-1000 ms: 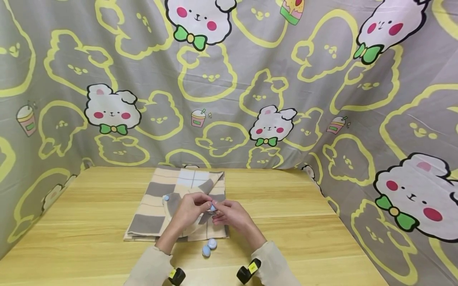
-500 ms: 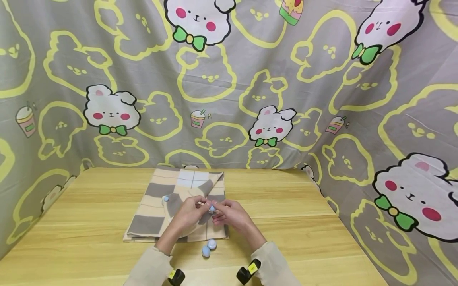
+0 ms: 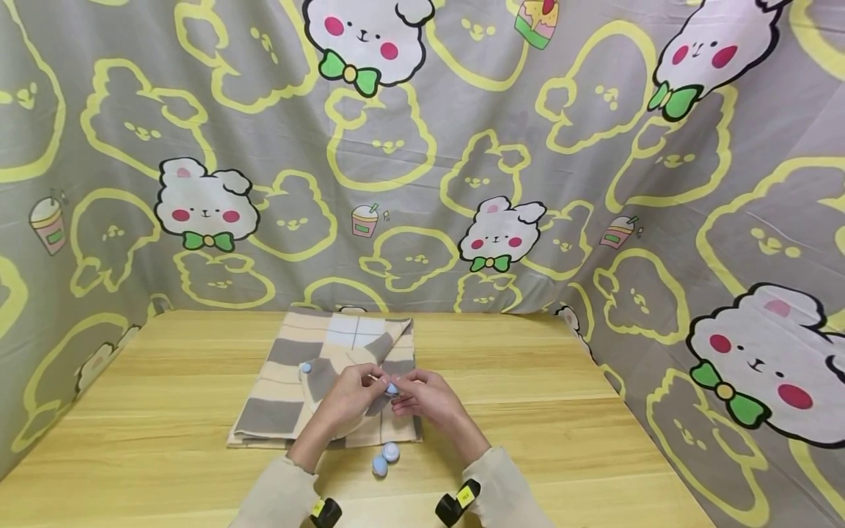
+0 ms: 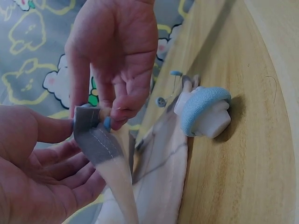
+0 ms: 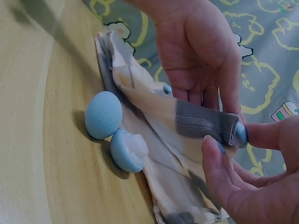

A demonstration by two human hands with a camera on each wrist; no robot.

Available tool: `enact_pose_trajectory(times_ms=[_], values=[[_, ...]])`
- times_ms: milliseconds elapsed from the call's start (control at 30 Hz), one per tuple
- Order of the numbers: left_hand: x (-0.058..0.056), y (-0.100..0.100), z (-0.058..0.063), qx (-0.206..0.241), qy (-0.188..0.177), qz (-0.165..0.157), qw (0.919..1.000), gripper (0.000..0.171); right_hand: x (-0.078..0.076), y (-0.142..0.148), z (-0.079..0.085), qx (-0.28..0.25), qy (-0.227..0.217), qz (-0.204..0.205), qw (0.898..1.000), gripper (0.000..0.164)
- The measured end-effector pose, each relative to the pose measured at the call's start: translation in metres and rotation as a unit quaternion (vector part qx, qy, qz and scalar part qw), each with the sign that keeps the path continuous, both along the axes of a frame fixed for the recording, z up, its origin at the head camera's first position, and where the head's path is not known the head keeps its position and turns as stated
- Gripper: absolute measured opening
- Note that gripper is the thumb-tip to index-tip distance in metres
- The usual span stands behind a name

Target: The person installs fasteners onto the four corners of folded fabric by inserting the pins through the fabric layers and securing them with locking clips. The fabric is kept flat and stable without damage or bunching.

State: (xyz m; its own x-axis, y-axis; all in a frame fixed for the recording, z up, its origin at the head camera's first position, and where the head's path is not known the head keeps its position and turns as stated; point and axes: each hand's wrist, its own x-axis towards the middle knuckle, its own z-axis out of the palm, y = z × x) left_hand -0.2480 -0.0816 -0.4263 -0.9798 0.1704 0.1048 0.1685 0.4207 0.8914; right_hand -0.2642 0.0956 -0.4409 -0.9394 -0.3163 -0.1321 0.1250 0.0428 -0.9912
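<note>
A folded plaid cloth [image 3: 277,374] in beige, grey and white lies on the table. My left hand [image 3: 350,396] grips its lifted grey corner [image 5: 201,122], thumb and finger at the edge. At that corner sits a round blue fabric-covered button clip [image 5: 240,135], which my right hand [image 3: 432,400] pinches between thumb and finger, one blue part showing on each side of the cloth. A similar blue clip [image 3: 306,368] is on the cloth farther left. Two loose clips [image 3: 391,452] with blue caps and white stems lie by the cloth's near edge.
The wooden table [image 3: 528,411] is enclosed at the back and sides by a grey curtain [image 3: 422,169] printed with rabbits and yellow outlines. Each sleeve cuff has a black wrist camera [image 3: 458,501] beside it.
Both hands stay at the cloth's corner, with only small shifts of the fingers around the blue clip. The loose clips and the rest of the cloth have not moved.
</note>
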Motion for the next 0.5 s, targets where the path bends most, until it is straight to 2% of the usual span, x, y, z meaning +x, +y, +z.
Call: enact_pose_trajectory(times_ms=[167, 367, 433, 500], values=[[0.0003, -0.0031, 0.0004, -0.008, -0.012, -0.011, 0.9998, 0.013, 0.0014, -0.0018, -0.0011, 0.01, 0.005, -0.001, 1.0, 0.034], [0.0028, -0.0078, 0.006, -0.02, -0.042, -0.045, 0.9979, 0.023, 0.0011, -0.0026, -0.0018, 0.029, 0.015, -0.015, 0.999, 0.034], [0.0036, -0.0076, 0.0076, -0.036, -0.034, -0.049, 0.9976, 0.023, 0.0003, -0.0023, -0.002, 0.033, 0.016, -0.016, 0.999, 0.036], [0.004, -0.006, 0.0088, -0.059, -0.011, -0.049, 0.997, 0.02, -0.0005, -0.0019, -0.0023, 0.035, 0.015, -0.015, 0.999, 0.037]])
